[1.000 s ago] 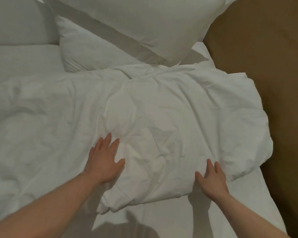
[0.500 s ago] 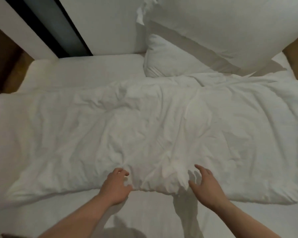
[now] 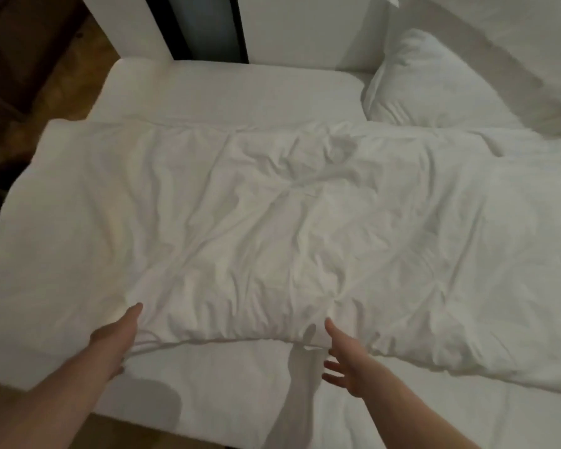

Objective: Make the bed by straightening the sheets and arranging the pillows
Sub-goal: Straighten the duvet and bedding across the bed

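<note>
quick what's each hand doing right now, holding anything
Left hand: shut on the duvet, gripping its near edge.
Right hand: open, fingers spread at the duvet edge, holding nothing.

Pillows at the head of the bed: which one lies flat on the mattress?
The lower pillow, beside the duvet; the other pillow leans over it.

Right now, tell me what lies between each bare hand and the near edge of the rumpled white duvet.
Nothing visible does. The left hand already touches the rumpled white duvet at its near edge. The right hand hangs open just short of that edge, over the bare white fitted sheet.
</note>
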A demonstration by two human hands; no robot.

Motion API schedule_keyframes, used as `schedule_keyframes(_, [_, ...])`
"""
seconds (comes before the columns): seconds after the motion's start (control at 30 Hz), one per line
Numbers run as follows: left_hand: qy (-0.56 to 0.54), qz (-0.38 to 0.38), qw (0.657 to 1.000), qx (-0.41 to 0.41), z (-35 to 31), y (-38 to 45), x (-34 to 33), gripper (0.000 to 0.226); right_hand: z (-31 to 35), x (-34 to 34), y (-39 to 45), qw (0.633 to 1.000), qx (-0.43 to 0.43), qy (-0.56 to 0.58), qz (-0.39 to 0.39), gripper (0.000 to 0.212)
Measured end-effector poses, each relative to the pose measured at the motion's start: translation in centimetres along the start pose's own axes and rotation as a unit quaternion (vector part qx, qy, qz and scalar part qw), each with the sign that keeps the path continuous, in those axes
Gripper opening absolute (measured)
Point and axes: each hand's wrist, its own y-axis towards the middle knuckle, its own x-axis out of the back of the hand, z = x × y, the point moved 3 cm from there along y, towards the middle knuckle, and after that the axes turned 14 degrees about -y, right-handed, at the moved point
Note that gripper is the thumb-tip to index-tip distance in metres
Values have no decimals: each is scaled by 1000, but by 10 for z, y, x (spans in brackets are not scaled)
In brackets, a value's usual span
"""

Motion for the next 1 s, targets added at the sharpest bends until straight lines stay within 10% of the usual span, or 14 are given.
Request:
schedule_keyframes(0.2, [-128, 64, 982, 122, 1, 52, 14, 57, 30, -62, 23, 995, 35, 86, -43, 46])
schedule_keyframes(0.3, [-141, 58, 987, 59, -16, 98, 34, 40, 40, -71, 27, 986, 48, 125, -103, 19])
schedule_keyframes(0.47, [-42, -114, 981, -151, -53, 127, 89, 45, 38, -72, 6, 919, 189, -238, -250, 8])
schedule_keyframes(0.57, [37, -71, 985, -150, -41, 110, 88, 42, 25, -85, -13, 884, 222, -359, -199, 25])
schedule_keyframes(0.7, [94, 141, 983, 68, 11, 82, 91, 62, 25, -96, -30, 873, 247, -382, -175, 59])
schedule_keyframes(1.0, [-34, 0, 999, 11, -20, 126, 164, 81, 68, -183, -60, 732, 410, -518, -166, 88])
